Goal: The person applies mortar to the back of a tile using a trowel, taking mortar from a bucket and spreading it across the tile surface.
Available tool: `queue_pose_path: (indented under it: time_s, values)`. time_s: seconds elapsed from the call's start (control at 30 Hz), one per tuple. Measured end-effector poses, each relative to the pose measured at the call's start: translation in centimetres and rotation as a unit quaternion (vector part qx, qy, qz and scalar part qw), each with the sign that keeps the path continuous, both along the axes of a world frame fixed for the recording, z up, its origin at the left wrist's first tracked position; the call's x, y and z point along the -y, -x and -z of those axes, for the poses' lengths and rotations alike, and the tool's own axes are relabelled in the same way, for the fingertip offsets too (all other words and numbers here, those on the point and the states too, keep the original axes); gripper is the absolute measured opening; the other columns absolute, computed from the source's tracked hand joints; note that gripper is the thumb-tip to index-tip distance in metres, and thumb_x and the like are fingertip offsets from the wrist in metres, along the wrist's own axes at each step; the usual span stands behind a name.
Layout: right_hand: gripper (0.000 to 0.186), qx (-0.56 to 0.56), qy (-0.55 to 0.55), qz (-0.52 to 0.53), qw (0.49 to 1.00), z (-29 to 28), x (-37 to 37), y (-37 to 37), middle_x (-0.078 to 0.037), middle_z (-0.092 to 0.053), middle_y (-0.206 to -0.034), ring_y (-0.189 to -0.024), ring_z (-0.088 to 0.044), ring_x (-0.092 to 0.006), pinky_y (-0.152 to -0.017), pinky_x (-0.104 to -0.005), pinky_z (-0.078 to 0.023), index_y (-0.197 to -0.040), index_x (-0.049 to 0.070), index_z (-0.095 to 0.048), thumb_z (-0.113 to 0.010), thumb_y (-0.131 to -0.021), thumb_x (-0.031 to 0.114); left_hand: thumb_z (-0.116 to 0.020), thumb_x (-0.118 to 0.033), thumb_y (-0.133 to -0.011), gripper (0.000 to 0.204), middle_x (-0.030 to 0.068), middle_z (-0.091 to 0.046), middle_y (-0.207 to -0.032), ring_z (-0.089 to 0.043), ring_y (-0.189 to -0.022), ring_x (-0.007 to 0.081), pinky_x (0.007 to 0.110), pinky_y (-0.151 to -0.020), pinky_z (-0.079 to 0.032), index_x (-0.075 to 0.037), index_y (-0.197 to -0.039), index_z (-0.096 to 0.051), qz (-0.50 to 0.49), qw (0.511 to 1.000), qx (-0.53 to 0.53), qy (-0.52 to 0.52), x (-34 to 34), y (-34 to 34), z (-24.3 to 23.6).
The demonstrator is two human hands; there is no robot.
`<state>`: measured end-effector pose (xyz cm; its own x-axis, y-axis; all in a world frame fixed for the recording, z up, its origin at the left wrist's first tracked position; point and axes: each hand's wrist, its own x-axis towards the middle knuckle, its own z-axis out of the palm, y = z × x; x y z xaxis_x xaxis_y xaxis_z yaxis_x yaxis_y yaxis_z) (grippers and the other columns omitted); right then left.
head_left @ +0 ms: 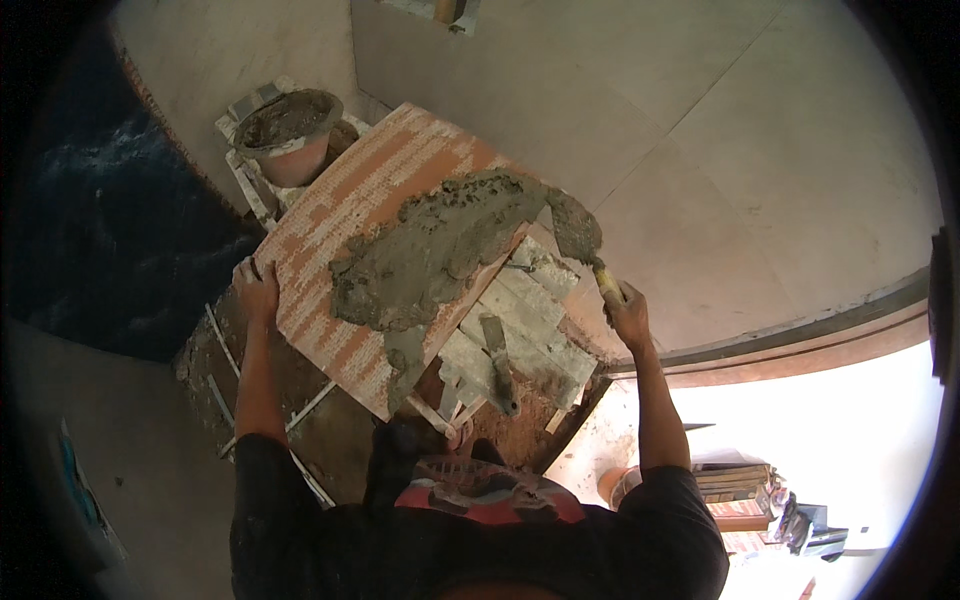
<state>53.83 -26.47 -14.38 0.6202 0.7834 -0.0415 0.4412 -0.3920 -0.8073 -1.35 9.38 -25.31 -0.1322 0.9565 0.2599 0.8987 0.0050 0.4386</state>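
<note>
My left hand (257, 287) grips the left edge of a large terracotta tile (315, 235) with pale streaks on its upturned back. Grey wet mortar (430, 260) lies thickly across the tile's middle and right part, spilling toward the near edge. In my right hand (628, 315), closed round a yellowish handle, is a trowel (578, 232); its blade is coated in mortar and lies at the right end of that layer. Beside the tile's lower right edge are overlapping pale cut pieces (535, 340), with a mortar-smeared tool (498, 370) lying on them.
A bucket (300, 163) with grey residue stands behind the tile at upper left. A dark blue glossy surface (120, 200) is at the left, large pale panels (750, 170) at upper right. A bright area at lower right holds stacked items (730, 490).
</note>
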Motion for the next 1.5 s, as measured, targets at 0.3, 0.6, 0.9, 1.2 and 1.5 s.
queue_pose_path:
  time_s: [0.3, 0.6, 0.9, 1.2, 1.5]
  values:
    - [0.038, 0.189, -0.062, -0.076, 0.977, -1.8, -0.1, 9.7, -0.015, -0.065, -0.088, -0.075, -0.062, -0.0214, -0.070, -0.0335, -0.050, -0.113, -0.004, -0.060, -0.064, -0.085, 0.022, -0.052, -0.041, -0.093, 0.054, 0.0208, -0.040, -0.139, -0.038, -0.129, 0.0382, 0.046, -0.104, -0.036, -0.002, -0.131, -0.049, 0.020, 0.998, 0.041, -0.034, -0.1, 0.1, -0.8]
    - [0.048, 0.041, 0.011, -0.081, 0.996, 1.4, 4.9, 26.5, -0.024, -0.061, -0.113, -0.103, -0.062, -0.0374, -0.087, -0.0414, -0.049, -0.123, 0.000, -0.054, -0.069, -0.081, 0.019, -0.054, -0.041, -0.091, 0.060, 0.0214, -0.039, -0.142, -0.035, -0.132, 0.0364, 0.045, -0.108, -0.032, 0.000, -0.133, -0.046, 0.023, 0.995, 0.001, -0.100, -3.6, 4.1, 5.7]
    - [0.049, 0.235, -0.042, 0.050, 0.970, 15.0, 5.4, 36.0, -0.021, -0.058, -0.102, -0.089, -0.060, -0.0414, -0.072, -0.0484, -0.048, -0.122, 0.006, -0.049, -0.069, -0.078, 0.013, -0.045, -0.054, -0.095, 0.069, 0.0161, -0.035, -0.146, -0.037, -0.131, 0.0331, 0.048, -0.107, -0.031, -0.004, -0.142, -0.036, -0.071, 0.632, 0.741, 0.217, 7.4, 1.3, 5.9]
    - [0.040, 0.026, 0.163, 0.063, 0.984, 18.2, 1.9, 38.7, -0.024, -0.061, -0.098, -0.091, -0.060, -0.0455, -0.074, -0.0526, -0.048, -0.118, 0.002, -0.047, -0.061, -0.083, 0.017, -0.030, -0.049, -0.101, 0.061, 0.0173, -0.037, -0.144, -0.039, -0.130, 0.0369, 0.054, -0.107, -0.034, -0.005, -0.142, -0.035, -0.014, 0.415, 0.847, 0.333, 13.8, -1.3, 1.3]
    - [0.037, 0.024, 0.112, 0.098, 0.989, 19.9, 6.1, 40.5, -0.025, -0.061, -0.107, -0.100, -0.059, -0.0439, -0.081, -0.0506, -0.048, -0.118, 0.002, -0.051, -0.059, -0.085, 0.016, -0.026, -0.049, -0.101, 0.060, 0.0171, -0.039, -0.142, -0.040, -0.130, 0.0355, 0.051, -0.110, -0.033, -0.005, -0.143, -0.034, -0.002, 0.444, 0.833, 0.330, 13.4, -1.4, 2.5]
